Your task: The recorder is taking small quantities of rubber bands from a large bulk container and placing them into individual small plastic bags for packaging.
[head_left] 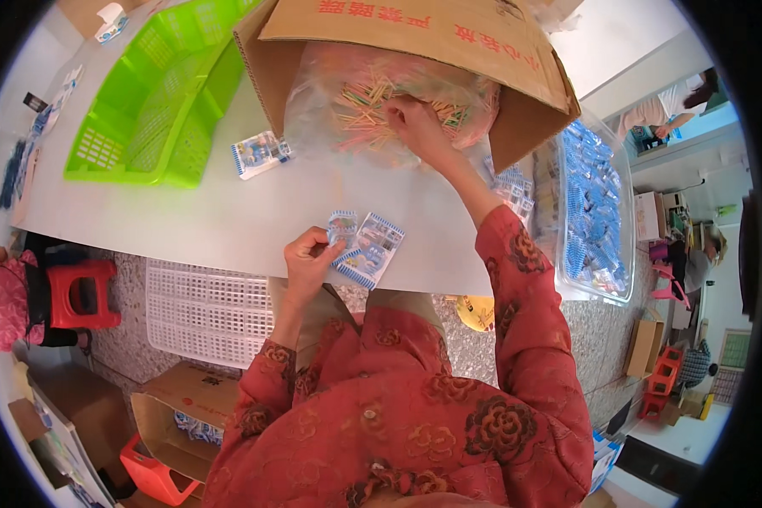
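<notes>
My left hand pinches a small blue-and-white packet between thumb and fingers, just above the table's near edge. Beside it, a larger flat packet in the same colours lies on the table. My right hand reaches into a clear plastic bag inside an open cardboard box. Its fingers are curled down among thin, coloured sticks; what they grip, if anything, is hidden.
A green basket stands at the far left, near another packet stack. Right of the box, a clear tub holds many blue packets. A white crate and red stool are below the table. Other people appear at the sides.
</notes>
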`<state>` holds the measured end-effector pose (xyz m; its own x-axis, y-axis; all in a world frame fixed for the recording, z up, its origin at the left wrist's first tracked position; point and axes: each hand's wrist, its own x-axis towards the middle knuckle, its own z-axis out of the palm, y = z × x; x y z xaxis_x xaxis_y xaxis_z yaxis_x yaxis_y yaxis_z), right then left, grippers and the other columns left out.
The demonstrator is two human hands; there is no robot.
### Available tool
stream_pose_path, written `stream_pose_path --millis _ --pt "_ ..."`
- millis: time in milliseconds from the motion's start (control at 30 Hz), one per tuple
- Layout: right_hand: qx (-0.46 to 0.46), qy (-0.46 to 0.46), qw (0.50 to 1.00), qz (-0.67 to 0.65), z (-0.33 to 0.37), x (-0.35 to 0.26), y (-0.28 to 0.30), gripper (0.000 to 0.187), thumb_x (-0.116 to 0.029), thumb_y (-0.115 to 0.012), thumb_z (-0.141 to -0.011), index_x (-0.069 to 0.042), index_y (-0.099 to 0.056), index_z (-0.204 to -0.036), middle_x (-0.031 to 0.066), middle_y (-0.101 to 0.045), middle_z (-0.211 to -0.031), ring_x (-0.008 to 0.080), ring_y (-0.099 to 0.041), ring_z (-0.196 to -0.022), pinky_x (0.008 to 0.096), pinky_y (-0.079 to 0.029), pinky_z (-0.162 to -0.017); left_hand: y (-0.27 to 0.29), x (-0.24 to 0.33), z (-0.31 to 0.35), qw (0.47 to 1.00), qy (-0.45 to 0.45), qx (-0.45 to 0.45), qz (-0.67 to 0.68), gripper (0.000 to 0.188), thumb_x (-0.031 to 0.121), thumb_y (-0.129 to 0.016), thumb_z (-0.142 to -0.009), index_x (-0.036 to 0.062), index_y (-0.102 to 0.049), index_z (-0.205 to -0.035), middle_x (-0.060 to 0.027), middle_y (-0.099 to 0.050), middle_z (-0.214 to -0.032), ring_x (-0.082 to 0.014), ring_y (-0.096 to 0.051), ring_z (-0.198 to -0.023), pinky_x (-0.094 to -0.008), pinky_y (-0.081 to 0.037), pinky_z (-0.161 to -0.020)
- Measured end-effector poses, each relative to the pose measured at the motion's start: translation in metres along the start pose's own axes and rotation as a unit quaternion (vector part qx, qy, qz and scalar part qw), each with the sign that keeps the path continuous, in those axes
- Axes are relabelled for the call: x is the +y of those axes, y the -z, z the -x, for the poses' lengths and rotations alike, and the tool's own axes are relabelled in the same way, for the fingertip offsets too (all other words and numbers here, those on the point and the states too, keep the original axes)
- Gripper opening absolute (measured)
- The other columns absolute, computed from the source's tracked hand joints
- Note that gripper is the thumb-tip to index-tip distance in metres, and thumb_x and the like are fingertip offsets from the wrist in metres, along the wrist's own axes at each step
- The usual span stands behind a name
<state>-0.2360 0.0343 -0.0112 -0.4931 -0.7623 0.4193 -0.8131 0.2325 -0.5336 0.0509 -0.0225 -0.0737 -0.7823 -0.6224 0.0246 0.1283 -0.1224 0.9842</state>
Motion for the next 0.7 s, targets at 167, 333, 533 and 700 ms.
stream_pose_path --millis 167,333,533,700 --pt "-0.032 0.020 0.990 0.136 -0.045 0.018 -0.035 0.018 -0.009 -0.054 -0.082 -0.003 -0.063 -0.096 0.0194 -0.062 -0.091 0.0376 -0.059 -0.086 0.0449 -0.048 -0.075 0.000 -0.002 0.000 0.999 -0.020 -0.024 0.007 0.007 -0.005 -0.068 -0.078 -0.0016 -0.062 -0.078 -0.0001 -0.060 -0.075 -0.0041 -0.051 -0.069 -0.0192 -0.042 -0.060" --pt "-0.080 0.090 0.980 0.160 -0.068 0.029 -0.057 0.020 -0.007 -0.054 -0.080 -0.001 -0.062 -0.098 0.0223 -0.061 -0.095 0.0393 -0.058 -0.091 0.0460 -0.048 -0.078 0.002 -0.007 0.000 0.999 -0.022 -0.044 -0.005 0.005 -0.007 -0.067 -0.077 -0.0040 -0.062 -0.078 -0.0018 -0.059 -0.078 -0.0066 -0.053 -0.073 -0.0204 -0.043 -0.066" --pt "-0.131 0.064 0.966 0.214 -0.079 0.015 -0.064 0.030 -0.006 -0.053 -0.079 -0.001 -0.058 -0.108 0.0242 -0.060 -0.098 0.0413 -0.058 -0.094 0.0479 -0.049 -0.078 -0.002 -0.005 0.000 0.998 -0.044 -0.034 -0.023 0.008 -0.006 -0.069 -0.075 -0.0034 -0.061 -0.076 -0.0020 -0.059 -0.074 -0.0060 -0.053 -0.069 -0.0211 -0.043 -0.063" --pt "-0.058 -0.003 0.970 0.236 -0.075 -0.005 -0.078 0.025 -0.001 -0.053 -0.077 0.002 -0.062 -0.100 0.0223 -0.062 -0.103 0.0359 -0.061 -0.097 0.0452 -0.051 -0.079 -0.001 -0.004 -0.001 0.996 -0.068 -0.030 -0.041 0.011 -0.004 -0.072 -0.074 -0.0028 -0.061 -0.074 -0.0018 -0.059 -0.072 -0.0054 -0.052 -0.066 -0.0207 -0.042 -0.058"
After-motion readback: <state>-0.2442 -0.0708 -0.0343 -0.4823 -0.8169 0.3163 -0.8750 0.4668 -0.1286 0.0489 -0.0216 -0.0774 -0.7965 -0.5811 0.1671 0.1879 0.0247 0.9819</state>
